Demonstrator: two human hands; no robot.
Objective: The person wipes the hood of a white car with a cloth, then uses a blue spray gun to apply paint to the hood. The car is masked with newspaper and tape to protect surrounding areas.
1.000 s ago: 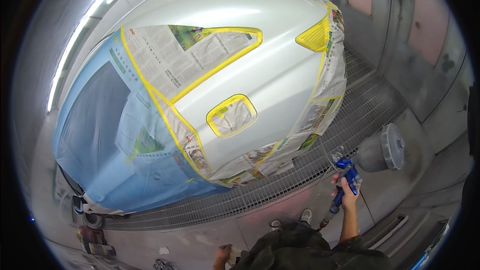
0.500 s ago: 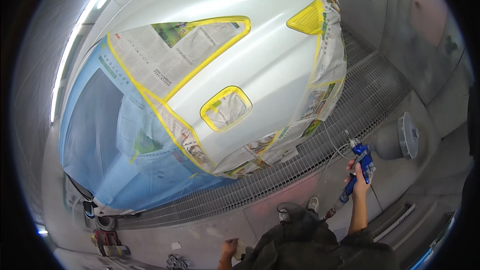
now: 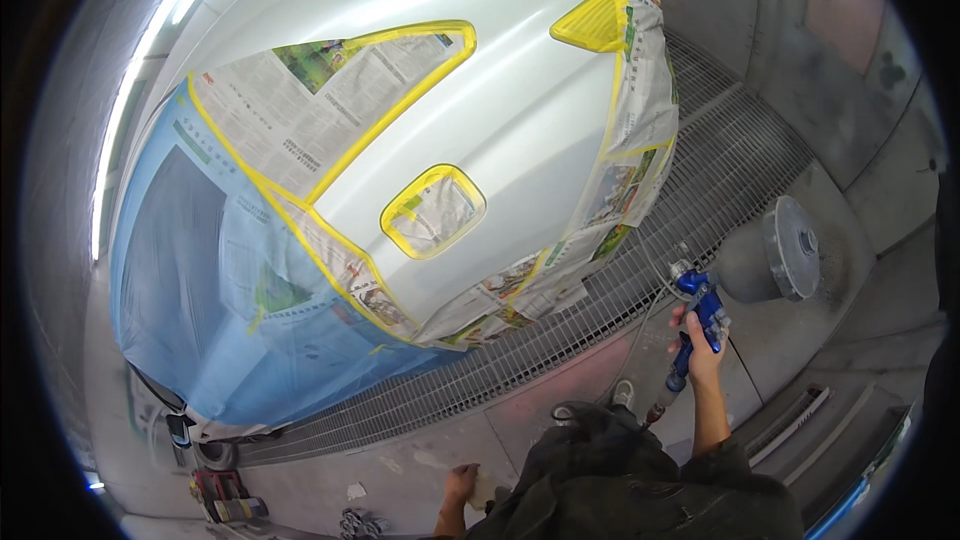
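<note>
Head view: right fingers (image 3: 697,330) clamp blue spray gun (image 3: 711,312); left fingers (image 3: 466,477) unclear; floor grating (image 3: 740,160) borders masked car (image 3: 520,130).

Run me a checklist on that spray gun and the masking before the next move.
1. Spray gun gripped: ok, in the right hand.
2. Gun apart from the car's white panel: ok, it is held out to the right of it.
3. Contents of the grey cup: cannot tell, its walls are cloudy.
4. Large newspaper sheet edged with yellow tape: ok along the visible edges.
5. Blue sheeting covering the far side: cannot tell, out of view.
6. Left hand free: cannot tell, a pale item sits beside it.
</note>
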